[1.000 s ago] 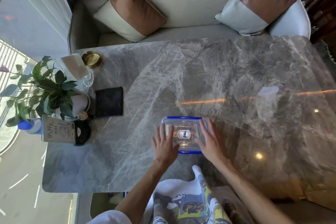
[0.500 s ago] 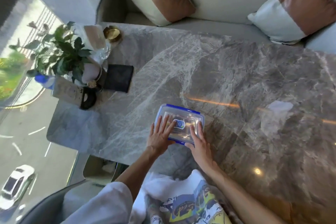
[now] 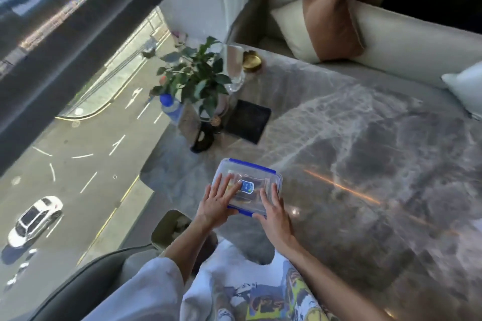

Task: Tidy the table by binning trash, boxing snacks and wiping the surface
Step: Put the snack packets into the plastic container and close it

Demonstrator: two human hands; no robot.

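Marble table; hands on box

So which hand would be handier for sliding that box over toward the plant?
Probably the left hand. It lies flat on the lid of the box, on the side facing the plant. The right hand rests on the opposite edge, so it would have to cross over the box.

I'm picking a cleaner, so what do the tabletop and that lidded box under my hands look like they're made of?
Table: looks like polished grey marble or a stone-look slab, with white veining and glossy reflections. Box: clear plastic with a blue-trimmed lid; its contents show through it.
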